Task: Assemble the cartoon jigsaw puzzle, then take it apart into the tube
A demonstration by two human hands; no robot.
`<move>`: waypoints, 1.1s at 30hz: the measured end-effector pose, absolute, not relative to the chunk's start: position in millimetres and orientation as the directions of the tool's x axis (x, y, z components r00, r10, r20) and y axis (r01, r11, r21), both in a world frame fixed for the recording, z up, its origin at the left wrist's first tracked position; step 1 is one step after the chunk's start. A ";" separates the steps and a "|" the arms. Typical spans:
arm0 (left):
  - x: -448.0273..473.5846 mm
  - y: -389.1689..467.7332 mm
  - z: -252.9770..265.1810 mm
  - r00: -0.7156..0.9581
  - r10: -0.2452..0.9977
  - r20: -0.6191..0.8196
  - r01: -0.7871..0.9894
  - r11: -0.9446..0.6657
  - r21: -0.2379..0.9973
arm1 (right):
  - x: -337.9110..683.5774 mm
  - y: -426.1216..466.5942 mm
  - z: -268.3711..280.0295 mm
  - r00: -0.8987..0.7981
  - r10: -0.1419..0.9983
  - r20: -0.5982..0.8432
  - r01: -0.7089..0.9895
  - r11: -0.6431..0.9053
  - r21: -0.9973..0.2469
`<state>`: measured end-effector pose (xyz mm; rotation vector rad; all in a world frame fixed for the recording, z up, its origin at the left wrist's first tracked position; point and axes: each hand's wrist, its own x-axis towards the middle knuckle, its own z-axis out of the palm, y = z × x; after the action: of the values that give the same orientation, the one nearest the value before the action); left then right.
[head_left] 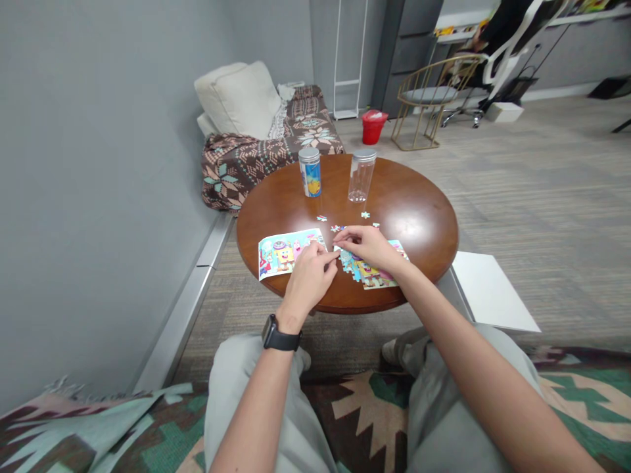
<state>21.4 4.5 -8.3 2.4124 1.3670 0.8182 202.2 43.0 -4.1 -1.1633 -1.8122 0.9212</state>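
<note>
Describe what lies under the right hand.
A partly assembled jigsaw puzzle shows on the near side of the right hand; what the hand covers cannot be seen.

At eleven o'clock a cream cushion (241,98) rests on a patterned sofa (246,159); at one, a red bin (372,129) (gold chair (428,96) nearby).

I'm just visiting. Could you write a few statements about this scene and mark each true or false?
1. The dark watch is on the right wrist. False: it is on the left wrist.
2. The right hand is at the partly joined puzzle. True.
3. Two lidded jars stand upright on the table. True.
4. Every puzzle piece is joined. False: some loose pieces lie apart on the table.
5. The bin on the floor is red. True.
</note>
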 end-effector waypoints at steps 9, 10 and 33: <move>22.8 0.9 -2.4 0.441 0.830 0.343 0.743 -0.551 0.380 | 201.9 44.3 -8.4 -0.223 0.951 0.215 0.338 0.282 -0.898; 23.0 0.5 -1.4 0.453 0.823 0.343 0.741 -0.561 0.368 | 201.9 44.4 -8.4 -0.218 0.952 0.214 0.340 0.280 -0.898; 26.5 -3.7 2.1 0.495 0.805 0.328 0.776 -0.579 0.250 | 200.8 45.3 -10.8 -0.201 0.956 0.214 0.348 0.274 -0.897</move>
<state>26.5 -3.7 2.1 2.6556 1.4057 0.6402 200.8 45.3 -10.8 -1.2006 -1.7149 0.9224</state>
